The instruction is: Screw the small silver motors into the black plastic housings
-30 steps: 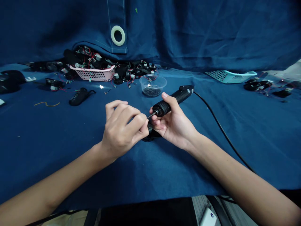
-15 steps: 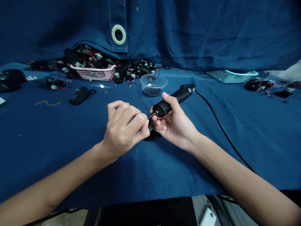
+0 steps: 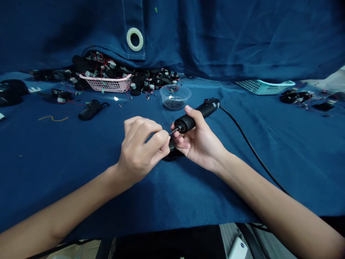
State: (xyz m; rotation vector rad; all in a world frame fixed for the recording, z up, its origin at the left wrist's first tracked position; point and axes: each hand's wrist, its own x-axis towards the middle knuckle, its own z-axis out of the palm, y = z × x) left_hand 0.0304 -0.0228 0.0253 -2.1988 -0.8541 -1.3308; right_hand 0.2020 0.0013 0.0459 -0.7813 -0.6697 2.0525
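Note:
My right hand (image 3: 198, 138) is wrapped round a black electric screwdriver (image 3: 201, 113), tilted so its bit points down and left. Fingers pinched together, my left hand (image 3: 142, 149) is at the tip of the bit; whatever small thing it may hold is hidden behind the fingers. Below both hands a black part (image 3: 172, 153) lies on the blue cloth, mostly covered by them. A clear plastic bowl (image 3: 175, 96) with many small dark screws stands just beyond the screwdriver.
A pink basket (image 3: 107, 84) heaped with black parts and red wires stands at the back left. Near it lie a black casing (image 3: 91, 109) and a yellow wire (image 3: 53, 118). A teal basket (image 3: 269, 87) is at the back right. The screwdriver's cord (image 3: 249, 144) trails right.
The view has shifted very slightly. The screwdriver's rear end has moved a little to the left; both hands keep nearly the same pose.

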